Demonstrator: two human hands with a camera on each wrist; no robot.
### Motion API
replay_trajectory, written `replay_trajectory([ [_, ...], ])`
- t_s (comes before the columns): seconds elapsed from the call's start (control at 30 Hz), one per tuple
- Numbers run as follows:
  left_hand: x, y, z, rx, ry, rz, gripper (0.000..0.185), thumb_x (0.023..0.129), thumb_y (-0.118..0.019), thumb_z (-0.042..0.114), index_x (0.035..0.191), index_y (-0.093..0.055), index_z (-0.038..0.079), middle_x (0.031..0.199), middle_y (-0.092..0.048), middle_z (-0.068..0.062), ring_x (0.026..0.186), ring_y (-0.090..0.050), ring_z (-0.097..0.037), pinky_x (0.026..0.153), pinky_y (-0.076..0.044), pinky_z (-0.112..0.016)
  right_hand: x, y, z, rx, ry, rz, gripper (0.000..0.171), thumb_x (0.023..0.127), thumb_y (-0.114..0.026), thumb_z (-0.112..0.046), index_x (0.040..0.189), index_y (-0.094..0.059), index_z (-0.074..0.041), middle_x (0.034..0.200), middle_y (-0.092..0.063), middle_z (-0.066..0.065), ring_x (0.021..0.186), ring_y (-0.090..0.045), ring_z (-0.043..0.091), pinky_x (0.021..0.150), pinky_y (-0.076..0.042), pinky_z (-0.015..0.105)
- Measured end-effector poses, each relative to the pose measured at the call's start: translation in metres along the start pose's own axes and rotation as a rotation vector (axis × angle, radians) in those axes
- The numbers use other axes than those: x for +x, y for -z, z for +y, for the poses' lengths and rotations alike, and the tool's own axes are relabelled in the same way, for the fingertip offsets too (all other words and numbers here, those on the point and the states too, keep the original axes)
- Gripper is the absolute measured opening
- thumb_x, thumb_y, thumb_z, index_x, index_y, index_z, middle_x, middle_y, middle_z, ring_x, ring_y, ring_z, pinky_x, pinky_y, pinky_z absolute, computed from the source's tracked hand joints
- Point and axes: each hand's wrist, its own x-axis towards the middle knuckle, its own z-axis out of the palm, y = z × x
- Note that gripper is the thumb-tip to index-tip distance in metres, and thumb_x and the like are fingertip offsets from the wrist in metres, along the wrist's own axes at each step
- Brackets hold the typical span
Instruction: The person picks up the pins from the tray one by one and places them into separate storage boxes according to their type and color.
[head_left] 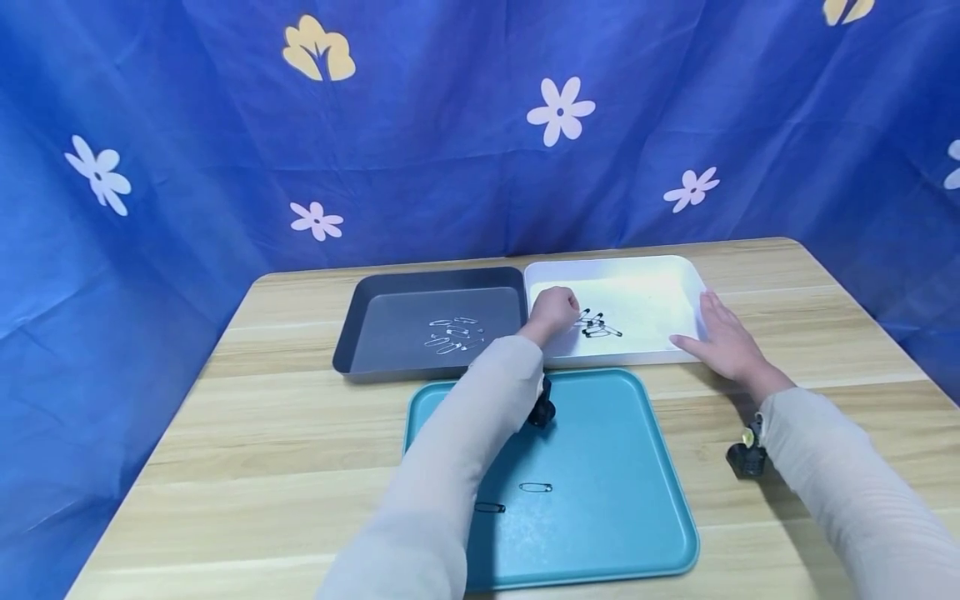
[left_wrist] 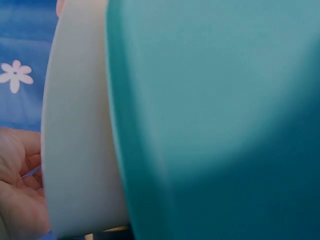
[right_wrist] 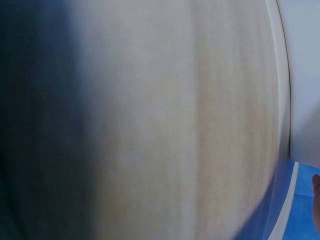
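Note:
My left hand point(head_left: 553, 312) is over the left part of the white tray point(head_left: 648, 287), its fingers curled in. Beside its fingertips lies a small pile of black safety pins point(head_left: 600, 330). Whether the fingers pinch one of them is hidden. In the left wrist view, the same hand point(left_wrist: 22, 182) shows beyond the white tray's wall. My right hand point(head_left: 723, 340) is at the white tray's right side, fingers extended and thumb spread toward the front corner. Two dark safety pins point(head_left: 536, 487) lie apart on the teal tray point(head_left: 600, 533), below my left forearm.
A dark grey tray point(head_left: 397, 304) adjoins the white one on the left and holds several silver safety pins point(head_left: 452, 333). The teal tray sits in front of both. Wooden tabletop point(head_left: 285, 450) surrounds the trays. A blue flowered curtain point(head_left: 435, 125) hangs behind.

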Motion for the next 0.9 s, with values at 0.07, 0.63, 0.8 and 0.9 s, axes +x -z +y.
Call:
replay_trajectory([
  [0.07,-0.016,0.012,0.01,0.01,-0.026,0.027,0.01,0.076,-0.06,0.018,0.067,-0.058,0.02,0.068,-0.054,0.008,0.063,-0.048,-0.011,0.06,-0.039,-0.025,0.0,0.0,0.0,-0.001,0.0,-0.001,0.092,0.083,-0.042,-0.051,0.132,0.005,0.01,0.138,0.007,0.027,0.126,0.003,0.039,0.097,-0.005,0.052],
  [0.63,-0.164,0.129,0.076,-0.172,-0.108,-0.13,0.01,0.083,-0.056,0.014,0.081,-0.062,0.007,0.075,-0.057,0.001,0.069,-0.049,-0.011,0.064,-0.039,-0.021,0.0,0.001,0.001,-0.021,0.004,-0.01,0.092,0.083,-0.041,-0.052,0.131,0.005,0.012,0.137,0.006,0.029,0.125,0.002,0.04,0.097,-0.006,0.052],
  [0.8,-0.187,0.135,0.07,-0.185,-0.139,-0.181,0.007,0.082,-0.057,0.013,0.079,-0.061,0.007,0.07,-0.055,0.002,0.065,-0.048,-0.01,0.059,-0.038,-0.021,0.0,0.001,0.001,-0.025,0.007,-0.008,0.091,0.083,-0.041,-0.052,0.131,0.004,0.012,0.137,0.006,0.028,0.125,0.002,0.041,0.096,-0.006,0.053],
  [0.9,-0.2,0.138,0.066,-0.19,-0.144,-0.223,0.006,0.082,-0.058,0.013,0.08,-0.061,0.008,0.07,-0.055,0.003,0.064,-0.047,-0.01,0.058,-0.038,-0.02,0.0,0.001,0.0,-0.022,0.007,-0.006,0.091,0.083,-0.041,-0.052,0.131,0.004,0.012,0.137,0.006,0.028,0.125,0.001,0.041,0.096,-0.006,0.053],
])
